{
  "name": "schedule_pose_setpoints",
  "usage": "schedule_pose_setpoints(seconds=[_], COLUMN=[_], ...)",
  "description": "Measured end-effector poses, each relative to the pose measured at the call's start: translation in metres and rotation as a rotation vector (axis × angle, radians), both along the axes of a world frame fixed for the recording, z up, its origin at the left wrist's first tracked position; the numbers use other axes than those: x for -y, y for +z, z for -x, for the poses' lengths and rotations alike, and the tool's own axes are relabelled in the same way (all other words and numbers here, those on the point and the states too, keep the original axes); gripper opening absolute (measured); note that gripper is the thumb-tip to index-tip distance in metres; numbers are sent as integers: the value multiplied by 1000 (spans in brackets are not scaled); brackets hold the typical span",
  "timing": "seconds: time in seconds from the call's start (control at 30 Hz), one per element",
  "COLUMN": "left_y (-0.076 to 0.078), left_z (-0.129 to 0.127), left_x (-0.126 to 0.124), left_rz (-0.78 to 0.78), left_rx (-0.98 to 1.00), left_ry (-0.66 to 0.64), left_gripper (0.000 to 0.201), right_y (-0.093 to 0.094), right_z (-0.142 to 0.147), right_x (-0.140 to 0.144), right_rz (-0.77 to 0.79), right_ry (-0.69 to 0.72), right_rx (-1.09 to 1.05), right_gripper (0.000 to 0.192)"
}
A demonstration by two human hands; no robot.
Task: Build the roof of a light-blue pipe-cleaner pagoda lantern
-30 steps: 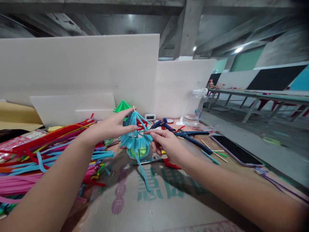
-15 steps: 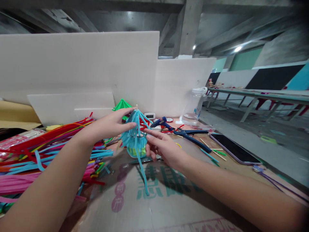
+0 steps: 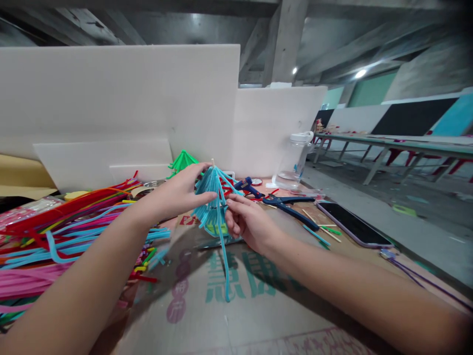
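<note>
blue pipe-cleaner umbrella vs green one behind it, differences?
The blue umbrella is gripped by the left hand and right hand; the green umbrella is untouched. Blue is near and fully visible; green sits farther back by the white board, partly hidden. Both are cone-shaped.

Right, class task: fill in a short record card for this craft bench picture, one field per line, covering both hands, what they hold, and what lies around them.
Left hand: grips the top of the blue pipe-cleaner umbrella
Right hand: pinches the umbrella's right side
Loose strand: hangs down from the umbrella to the cardboard sheet
Left of hands: pile of coloured pipe cleaners
Behind umbrella: green umbrella
Right of hands: blue glue gun, blue pliers, phone, clear bottle
Backdrop: white boards
</note>
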State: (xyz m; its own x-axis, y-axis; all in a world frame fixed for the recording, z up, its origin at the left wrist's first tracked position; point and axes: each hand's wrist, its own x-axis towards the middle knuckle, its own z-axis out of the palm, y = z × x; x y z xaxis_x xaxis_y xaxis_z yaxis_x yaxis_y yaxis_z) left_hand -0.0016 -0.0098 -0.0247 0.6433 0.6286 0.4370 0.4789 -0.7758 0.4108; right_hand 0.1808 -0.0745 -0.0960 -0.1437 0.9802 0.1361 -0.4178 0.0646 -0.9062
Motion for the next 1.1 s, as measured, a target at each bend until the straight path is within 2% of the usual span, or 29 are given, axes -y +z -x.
schedule_pose_setpoints(seconds=[0.4, 0.73, 0.83, 0.93, 1.03, 1.1], left_y=[1, 3, 3, 1, -2, -3], left_z=[1, -1, 0, 5, 7, 5], left_x=[0, 4, 4, -1, -8, -10], left_rz=[-121, -161, -163, -106, -58, -41], left_rx=[-70, -126, -116, -98, -57, -31], left_ry=[-3, 39, 31, -13, -39, -20], left_gripper=[40, 50, 59, 69, 69, 66], right_y=[0, 2, 2, 3, 3, 1], right_z=[-2, -1, 0, -1, -2, -4], right_x=[0, 3, 2, 1, -1, -2], right_rz=[-19, -26, -8, 9, -2, -28], right_ry=[249, 289, 235, 49, -126, -158], right_rx=[24, 3, 33, 106, 152, 178], right_gripper=[26, 25, 25, 22, 23, 25])
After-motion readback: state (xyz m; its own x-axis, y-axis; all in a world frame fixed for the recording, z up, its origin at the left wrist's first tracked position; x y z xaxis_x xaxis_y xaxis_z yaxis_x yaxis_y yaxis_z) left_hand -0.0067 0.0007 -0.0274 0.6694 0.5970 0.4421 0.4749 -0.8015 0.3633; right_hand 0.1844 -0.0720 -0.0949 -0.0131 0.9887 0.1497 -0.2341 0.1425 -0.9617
